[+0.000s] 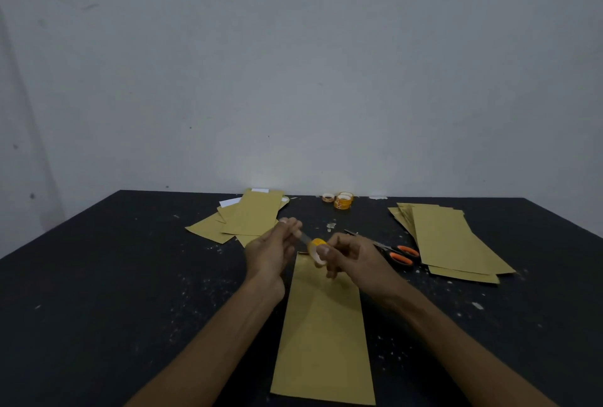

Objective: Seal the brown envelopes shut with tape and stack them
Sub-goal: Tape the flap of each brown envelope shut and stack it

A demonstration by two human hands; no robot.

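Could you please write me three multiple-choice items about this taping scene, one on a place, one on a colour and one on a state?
1. Where do the scissors lie? A left of both hands; B between the right hand and the right envelope stack; C on the near envelope.
2. Their handle colour? A orange; B blue; C green.
3. The tape roll's state? A lying flat on the table; B stacked on spare rolls; C gripped by the right hand while the left hand pinches its strip.
Answers: B, they lie beside that stack; A, both loops are orange; C, the strip stretches between the hands.
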